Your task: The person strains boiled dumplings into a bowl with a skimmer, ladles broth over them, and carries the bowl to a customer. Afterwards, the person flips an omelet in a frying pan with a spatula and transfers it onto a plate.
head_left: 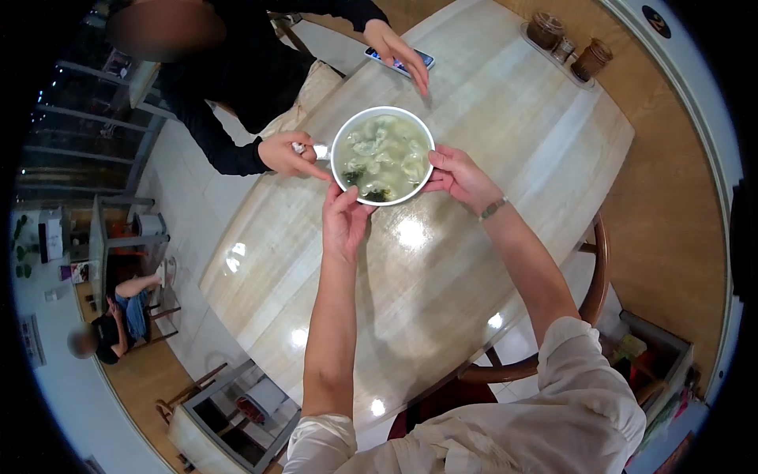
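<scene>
The table (474,272) reaches to a person (245,91) in black at one long edge; near that edge, over the tabletop, is a white bowl (384,109) of dumpling soup, resting or lifted, I cannot tell. Left hand (344,223) and right hand (462,178) grasp its rim, thumbs uppermost. A phone (425,61) lies by the same edge.

One round white bowl (382,110), filled close to its rim with pale, cloudy broth (365,165). Pale, crinkled dumplings (384,148) crowd the surface; dark green, leafy pieces (379,193) sit at the near and near-left side. Bowl appears roughly level, over the counter's (505,142) far-left part; contact beneath cannot be determined.
</scene>
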The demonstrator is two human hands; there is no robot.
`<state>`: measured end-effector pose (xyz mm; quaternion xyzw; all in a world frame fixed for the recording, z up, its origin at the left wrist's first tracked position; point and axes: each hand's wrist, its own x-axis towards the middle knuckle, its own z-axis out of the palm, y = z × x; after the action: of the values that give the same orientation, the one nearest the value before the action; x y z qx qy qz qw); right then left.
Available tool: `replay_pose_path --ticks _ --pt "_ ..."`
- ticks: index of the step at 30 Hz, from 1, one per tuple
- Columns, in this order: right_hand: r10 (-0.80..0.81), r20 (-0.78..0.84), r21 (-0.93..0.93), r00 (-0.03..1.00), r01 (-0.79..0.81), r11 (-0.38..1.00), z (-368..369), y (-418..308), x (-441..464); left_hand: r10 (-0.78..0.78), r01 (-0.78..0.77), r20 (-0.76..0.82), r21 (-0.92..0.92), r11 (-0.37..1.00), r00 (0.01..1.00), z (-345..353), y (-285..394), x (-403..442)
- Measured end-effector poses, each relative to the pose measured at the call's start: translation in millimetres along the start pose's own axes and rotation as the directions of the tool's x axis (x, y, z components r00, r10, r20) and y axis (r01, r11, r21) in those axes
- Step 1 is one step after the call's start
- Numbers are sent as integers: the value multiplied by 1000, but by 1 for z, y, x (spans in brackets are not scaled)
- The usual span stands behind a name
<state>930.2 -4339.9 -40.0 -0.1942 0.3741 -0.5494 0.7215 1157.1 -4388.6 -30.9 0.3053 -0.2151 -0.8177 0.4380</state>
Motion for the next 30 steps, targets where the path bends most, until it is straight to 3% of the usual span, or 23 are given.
replay_pose_path --ticks 6,10,11,12,14,16,20,22,28,30 --pt "-9 -114 -65 993 1 998 12 0 -12 -27 25 56 35 999 998 -6 2 -2" --pt "-48 -246 -83 968 28 996 11 16 -16 -24 22 22 91 996 999 -10 0 -14" --pt "-55 -249 -90 967 34 995 13 22 -21 -31 42 -83 130 991 996 -16 0 -21" --pt "-110 -319 -103 941 81 991 16 28 -25 -31 63 -187 165 984 982 -21 0 -27" --pt "-167 -384 -125 908 129 984 19 41 -31 42 15 -241 234 972 970 -40 1 -51" --pt "-231 -543 -80 807 225 971 18 59 -37 91 -12 -283 268 963 955 -64 6 -80" --pt "-304 -576 -123 759 287 950 31 85 -56 118 -68 -255 198 978 960 -127 16 -159" --pt "-368 -637 -234 678 285 930 39 99 -61 119 -80 -257 156 985 959 -146 17 -196" --pt "-407 -737 -247 540 345 905 80 145 -69 48 -28 -277 76 997 960 -172 23 -268" --pt "-464 -713 -344 526 314 885 86 180 -77 -38 71 -262 118 991 964 -189 30 -296"
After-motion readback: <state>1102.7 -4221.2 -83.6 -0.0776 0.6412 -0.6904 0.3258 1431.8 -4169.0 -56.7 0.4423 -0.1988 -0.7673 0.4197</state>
